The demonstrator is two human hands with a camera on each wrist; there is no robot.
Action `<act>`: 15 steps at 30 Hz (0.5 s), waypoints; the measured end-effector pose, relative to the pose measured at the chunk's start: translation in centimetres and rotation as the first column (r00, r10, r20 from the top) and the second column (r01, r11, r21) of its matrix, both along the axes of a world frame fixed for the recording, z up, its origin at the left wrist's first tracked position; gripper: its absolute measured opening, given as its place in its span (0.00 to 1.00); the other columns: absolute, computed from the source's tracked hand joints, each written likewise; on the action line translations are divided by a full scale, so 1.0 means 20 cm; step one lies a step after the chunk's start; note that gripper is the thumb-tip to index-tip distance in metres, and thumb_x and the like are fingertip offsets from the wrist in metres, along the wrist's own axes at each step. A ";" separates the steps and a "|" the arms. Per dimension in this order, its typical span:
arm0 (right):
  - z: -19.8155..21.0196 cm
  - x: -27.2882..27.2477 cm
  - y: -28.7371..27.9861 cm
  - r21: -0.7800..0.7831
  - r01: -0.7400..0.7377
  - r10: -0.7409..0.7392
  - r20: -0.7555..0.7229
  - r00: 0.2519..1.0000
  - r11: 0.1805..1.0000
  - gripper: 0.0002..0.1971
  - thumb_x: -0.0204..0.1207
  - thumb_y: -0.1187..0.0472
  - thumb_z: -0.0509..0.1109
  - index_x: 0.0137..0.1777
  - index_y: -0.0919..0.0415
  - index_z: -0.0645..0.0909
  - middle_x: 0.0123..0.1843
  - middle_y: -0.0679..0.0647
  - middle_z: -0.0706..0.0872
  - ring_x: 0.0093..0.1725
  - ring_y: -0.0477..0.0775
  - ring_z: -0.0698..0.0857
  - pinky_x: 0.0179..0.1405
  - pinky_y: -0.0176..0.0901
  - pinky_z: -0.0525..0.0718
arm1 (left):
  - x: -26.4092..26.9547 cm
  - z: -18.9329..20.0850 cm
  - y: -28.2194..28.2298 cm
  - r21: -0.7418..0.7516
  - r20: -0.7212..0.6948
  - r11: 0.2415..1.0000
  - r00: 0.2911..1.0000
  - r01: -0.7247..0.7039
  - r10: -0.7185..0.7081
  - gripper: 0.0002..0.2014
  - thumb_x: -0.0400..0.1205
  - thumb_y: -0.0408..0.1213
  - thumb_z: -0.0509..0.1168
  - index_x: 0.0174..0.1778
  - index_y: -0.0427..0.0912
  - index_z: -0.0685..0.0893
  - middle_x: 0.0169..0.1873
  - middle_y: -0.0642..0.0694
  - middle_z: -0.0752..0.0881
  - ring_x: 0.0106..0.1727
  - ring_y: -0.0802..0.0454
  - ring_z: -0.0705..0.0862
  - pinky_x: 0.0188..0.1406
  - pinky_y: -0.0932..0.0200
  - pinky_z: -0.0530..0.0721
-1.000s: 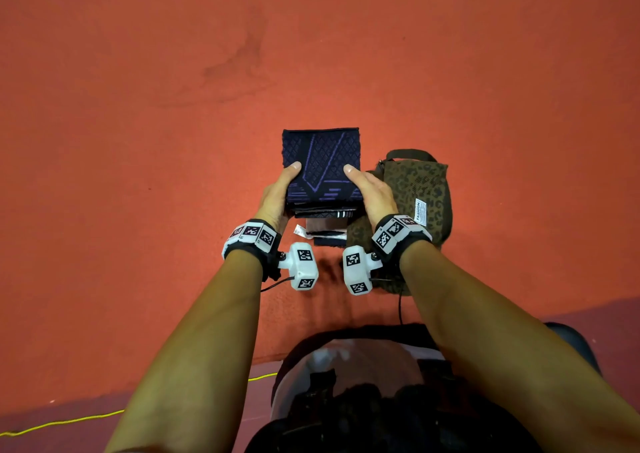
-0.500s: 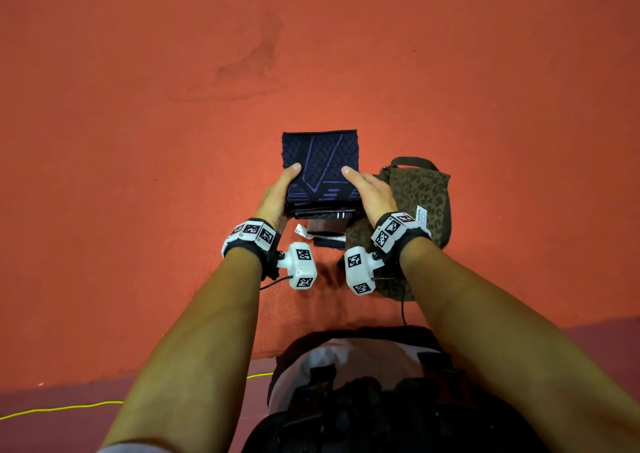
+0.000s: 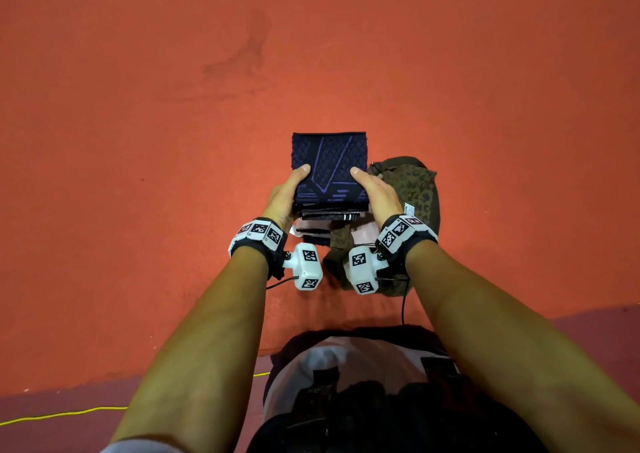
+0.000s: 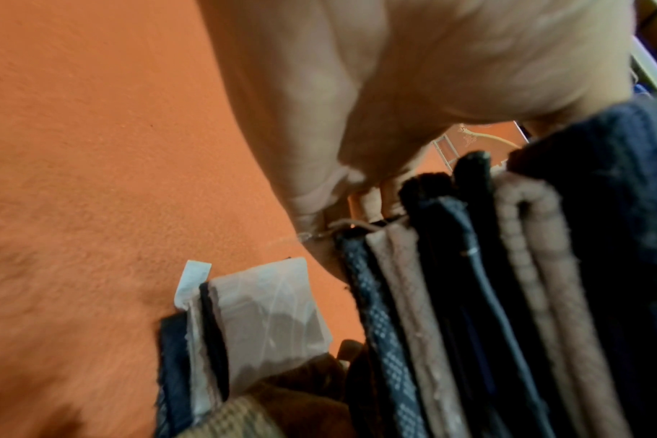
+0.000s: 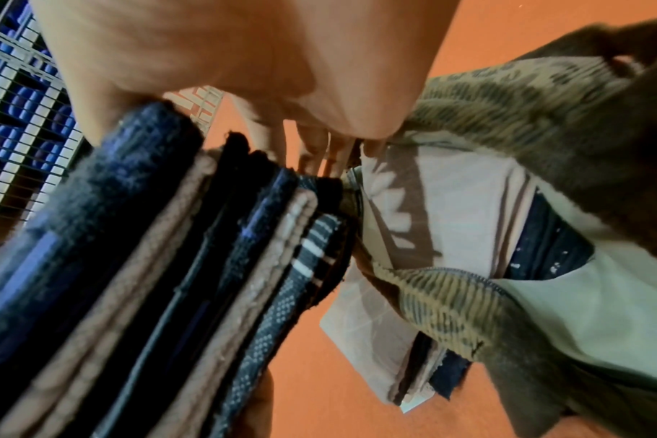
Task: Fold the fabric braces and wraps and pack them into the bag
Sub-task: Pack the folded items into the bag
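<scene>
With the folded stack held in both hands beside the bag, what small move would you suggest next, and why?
Probably shift the stack right, over the bag, and lower it toward the opening. The left hand and right hand grip the stack above the floor, and the right wrist view shows the bag open beside it, some fabric already inside.

The stack of folded navy and pink knit fabric braces (image 3: 329, 172) is held above the orange floor (image 3: 138, 175), the left hand (image 3: 282, 198) on its left edge and the right hand (image 3: 375, 192) on its right edge. The brown leopard-print fabric bag (image 3: 420, 189) lies on the floor just right of the stack, partly under the right hand. More folded pieces lie beneath the stack, by the bag's mouth.
</scene>
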State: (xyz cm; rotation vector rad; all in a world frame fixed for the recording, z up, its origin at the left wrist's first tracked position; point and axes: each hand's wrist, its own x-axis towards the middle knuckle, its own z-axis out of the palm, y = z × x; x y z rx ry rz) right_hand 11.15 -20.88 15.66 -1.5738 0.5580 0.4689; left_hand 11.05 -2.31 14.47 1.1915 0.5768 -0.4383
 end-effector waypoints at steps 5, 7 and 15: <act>-0.02 -0.04 -0.08 -0.030 0.023 -0.023 -0.018 1.000 0.999 0.35 0.71 0.28 0.67 0.74 0.45 0.79 0.76 0.47 0.80 0.74 0.54 0.78 0.79 0.58 0.70 | 0.00 -0.03 -0.12 -0.010 -0.041 1.000 0.999 0.029 -0.029 0.33 0.63 0.57 0.78 0.58 0.38 0.89 0.56 0.36 0.91 0.57 0.38 0.90 0.60 0.46 0.88; -0.04 -0.05 -0.13 -0.064 0.033 -0.035 -0.034 0.999 0.997 0.38 0.70 0.26 0.66 0.77 0.45 0.77 0.78 0.47 0.78 0.76 0.54 0.76 0.80 0.59 0.70 | 0.01 -0.03 -0.17 -0.011 -0.049 0.999 0.998 0.050 -0.051 0.28 0.67 0.52 0.76 0.58 0.37 0.88 0.56 0.36 0.91 0.54 0.41 0.90 0.52 0.51 0.89; -0.12 -0.04 -0.32 -0.190 0.093 -0.102 -0.036 0.994 0.977 0.32 0.71 0.27 0.65 0.59 0.52 0.89 0.59 0.49 0.90 0.60 0.55 0.87 0.67 0.56 0.79 | 0.05 -0.06 -0.37 0.084 -0.111 0.984 0.982 0.160 -0.150 0.17 0.68 0.42 0.73 0.48 0.36 0.87 0.37 0.42 0.91 0.39 0.43 0.88 0.47 0.50 0.86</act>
